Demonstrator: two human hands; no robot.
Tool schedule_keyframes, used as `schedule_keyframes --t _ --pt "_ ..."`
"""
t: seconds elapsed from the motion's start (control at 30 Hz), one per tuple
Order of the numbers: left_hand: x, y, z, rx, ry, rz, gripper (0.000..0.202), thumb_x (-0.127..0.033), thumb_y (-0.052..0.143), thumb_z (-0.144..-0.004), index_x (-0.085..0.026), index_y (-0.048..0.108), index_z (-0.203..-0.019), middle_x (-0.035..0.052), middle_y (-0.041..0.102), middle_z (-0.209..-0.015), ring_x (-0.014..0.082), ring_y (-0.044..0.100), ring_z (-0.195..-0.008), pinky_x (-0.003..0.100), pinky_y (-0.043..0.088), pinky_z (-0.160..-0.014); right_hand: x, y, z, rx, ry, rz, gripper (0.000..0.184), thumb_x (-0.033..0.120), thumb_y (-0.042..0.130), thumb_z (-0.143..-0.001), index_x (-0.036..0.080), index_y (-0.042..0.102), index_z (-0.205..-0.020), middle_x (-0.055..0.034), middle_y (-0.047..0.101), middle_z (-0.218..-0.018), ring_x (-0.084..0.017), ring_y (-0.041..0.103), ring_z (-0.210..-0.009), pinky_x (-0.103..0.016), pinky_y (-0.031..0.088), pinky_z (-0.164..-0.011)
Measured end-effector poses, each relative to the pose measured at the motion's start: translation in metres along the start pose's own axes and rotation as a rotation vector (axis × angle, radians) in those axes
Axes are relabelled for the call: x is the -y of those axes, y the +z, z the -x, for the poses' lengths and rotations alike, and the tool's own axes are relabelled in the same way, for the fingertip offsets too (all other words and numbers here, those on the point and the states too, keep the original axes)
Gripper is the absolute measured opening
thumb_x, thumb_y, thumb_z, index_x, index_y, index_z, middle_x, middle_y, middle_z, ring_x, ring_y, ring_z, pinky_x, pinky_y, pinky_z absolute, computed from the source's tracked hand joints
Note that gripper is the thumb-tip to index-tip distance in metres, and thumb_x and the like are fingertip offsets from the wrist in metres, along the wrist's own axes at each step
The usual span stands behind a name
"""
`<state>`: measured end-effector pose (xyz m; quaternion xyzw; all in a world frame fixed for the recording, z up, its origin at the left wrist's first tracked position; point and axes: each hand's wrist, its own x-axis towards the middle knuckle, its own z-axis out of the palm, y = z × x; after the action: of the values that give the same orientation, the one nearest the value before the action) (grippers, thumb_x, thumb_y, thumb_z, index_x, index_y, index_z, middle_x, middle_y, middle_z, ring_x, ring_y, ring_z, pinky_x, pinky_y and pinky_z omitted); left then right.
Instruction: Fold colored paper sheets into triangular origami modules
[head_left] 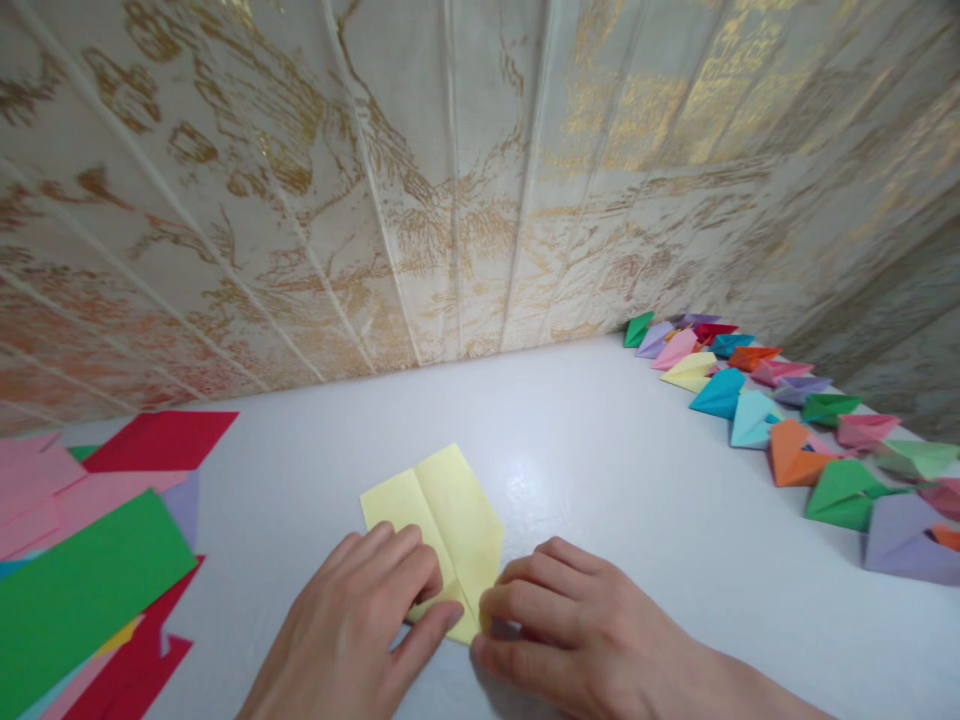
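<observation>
Several coloured paper sheets (90,592) lie leftmost; my left hand (367,598) rests half-curled on creased yellow paper (463,500), whether gripping I cannot tell; my right hand (570,620) pinches its near edge; folded paper shapes (829,408) line the white table (585,430) rightmost.

- Looks like a corner of a home.
- Has decorative gold-patterned wall covering (465,200) behind a white tabletop (585,430).
- Resembles a craft spot, with loose coloured sheets (90,600) at left and folded paper pieces (847,495) at right.
</observation>
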<state>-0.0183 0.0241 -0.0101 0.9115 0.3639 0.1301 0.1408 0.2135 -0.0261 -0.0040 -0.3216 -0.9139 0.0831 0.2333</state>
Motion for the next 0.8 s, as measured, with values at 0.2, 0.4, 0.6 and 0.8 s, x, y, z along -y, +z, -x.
schedule_keyframes --t 0.2,0.4,0.6,0.8 --pt "-0.0004 -0.0005 -0.0014 -0.012 0.003 0.018 0.019 -0.023 0.056 -0.094 -0.023 0.053 -0.076 -0.0029 0.058 -0.076 0.0199 0.055 -0.072 0.032 0.037 -0.066 0.0013 0.0003 -0.0017 0.041 0.001 0.017 0.021 0.018 0.045 -0.105 0.017 0.066 -0.100 -0.0033 0.071 -0.089 -0.016 0.063 -0.087 -0.030 0.044 -0.077" --pt "-0.0017 -0.0021 -0.0027 -0.029 -0.017 0.026 0.019 -0.024 0.059 -0.092 -0.024 0.052 -0.075 -0.0039 0.057 -0.073 0.0194 0.056 -0.069 0.031 0.038 -0.064 0.0029 -0.0025 -0.0019 0.062 -0.019 0.029 0.022 0.016 0.045 -0.105 0.015 0.066 -0.100 -0.0032 0.070 -0.089 -0.016 0.062 -0.088 -0.030 0.043 -0.077" --pt "-0.0022 -0.0005 -0.0005 -0.072 -0.124 0.076 0.013 -0.025 0.066 -0.087 -0.026 0.055 -0.093 -0.0060 0.058 -0.073 0.0183 0.057 -0.065 0.030 0.042 -0.062 0.0048 -0.0056 -0.0012 0.110 -0.028 0.104 0.022 0.017 0.042 -0.105 0.018 0.064 -0.104 -0.0046 0.069 -0.089 -0.016 0.062 -0.086 -0.031 0.043 -0.075" --pt "-0.0017 0.0015 0.0000 -0.075 -0.131 0.095 0.011 -0.023 0.063 -0.088 -0.026 0.054 -0.093 -0.0056 0.060 -0.076 0.0179 0.059 -0.067 0.030 0.044 -0.064 0.0073 -0.0020 -0.0029 0.086 -0.044 0.128 0.017 0.018 0.048 -0.103 0.014 0.062 -0.113 -0.0029 0.069 -0.089 -0.018 0.061 -0.084 -0.032 0.040 -0.072"
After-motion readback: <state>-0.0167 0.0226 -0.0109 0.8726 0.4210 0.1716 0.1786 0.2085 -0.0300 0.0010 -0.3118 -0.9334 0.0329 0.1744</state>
